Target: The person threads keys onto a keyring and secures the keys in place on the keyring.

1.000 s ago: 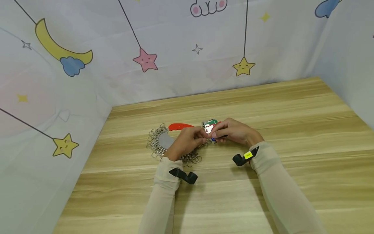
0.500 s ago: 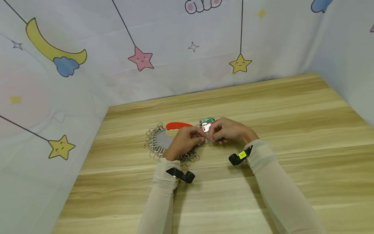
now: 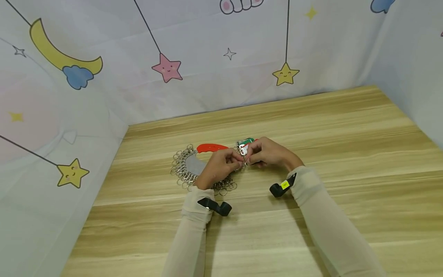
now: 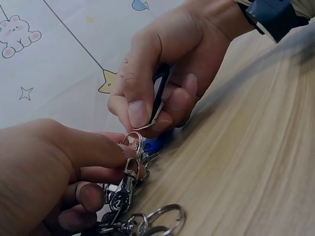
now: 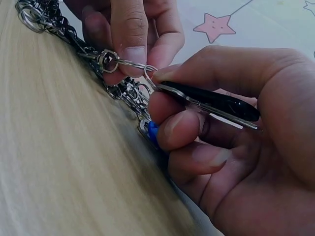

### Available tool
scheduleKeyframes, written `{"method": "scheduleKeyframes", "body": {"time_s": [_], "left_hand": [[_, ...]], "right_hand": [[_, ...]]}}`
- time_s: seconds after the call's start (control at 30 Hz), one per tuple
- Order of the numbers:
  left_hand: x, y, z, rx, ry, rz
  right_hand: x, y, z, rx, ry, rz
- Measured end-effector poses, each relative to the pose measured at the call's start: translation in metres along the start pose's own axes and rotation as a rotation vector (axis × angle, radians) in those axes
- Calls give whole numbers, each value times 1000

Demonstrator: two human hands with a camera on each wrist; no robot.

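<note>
In the head view my left hand (image 3: 221, 165) reaches over a grey plate (image 3: 194, 165) with a red handle (image 3: 211, 147), edged with several metal rings and clasps. Its thumb and fingers pinch a split key ring (image 4: 132, 138) joined to a silver swivel clasp (image 4: 124, 189). My right hand (image 3: 271, 154) meets it from the right, gripping a slim black-and-silver piece (image 5: 216, 103) between thumb and fingers. That piece's thin metal tip is right at the key ring, its exact kind unclear. The plate is partly hidden under my left hand.
Just beyond my fingertips lie a green tag (image 3: 247, 141) and a white-and-red tag (image 3: 243, 149). A blue piece (image 5: 153, 132) shows below my right fingers. The wood-grain table (image 3: 311, 215) meets a printed cloth backdrop (image 3: 207, 88) behind and at both sides.
My right hand has moved slightly left and away from the white-and-red tag, its fingertips now close to my left fingertips. The left hand stays nearly in place. The head view shifted a little.
</note>
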State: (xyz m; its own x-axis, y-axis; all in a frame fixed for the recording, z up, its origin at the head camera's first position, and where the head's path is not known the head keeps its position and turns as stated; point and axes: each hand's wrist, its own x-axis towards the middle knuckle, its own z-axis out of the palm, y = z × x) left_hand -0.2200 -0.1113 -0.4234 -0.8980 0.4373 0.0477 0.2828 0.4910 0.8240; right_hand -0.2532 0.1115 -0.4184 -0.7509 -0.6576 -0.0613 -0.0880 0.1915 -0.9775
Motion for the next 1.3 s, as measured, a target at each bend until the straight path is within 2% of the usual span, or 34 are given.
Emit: {"method": "scheduleKeyframes", "body": {"time_s": [0.33, 0.77, 0.9, 1.07, 1.2, 1.3], "left_hand": [[0, -1, 2, 13, 8, 10], [0, -1, 4, 1, 2, -11], [0, -2, 4, -5, 15, 4], [-1, -6, 3, -63, 41, 32], [-2, -7, 2, -129, 44, 30], [-3, -7, 1, -141, 47, 36]], "right_hand": [[0, 1, 1, -13, 26, 14], [2, 1, 3, -62, 30, -4], [1, -1, 2, -80, 14, 26], [0, -8, 1, -134, -23, 75], [1, -9, 1, -159, -48, 55], [2, -9, 1, -139, -63, 54]]}}
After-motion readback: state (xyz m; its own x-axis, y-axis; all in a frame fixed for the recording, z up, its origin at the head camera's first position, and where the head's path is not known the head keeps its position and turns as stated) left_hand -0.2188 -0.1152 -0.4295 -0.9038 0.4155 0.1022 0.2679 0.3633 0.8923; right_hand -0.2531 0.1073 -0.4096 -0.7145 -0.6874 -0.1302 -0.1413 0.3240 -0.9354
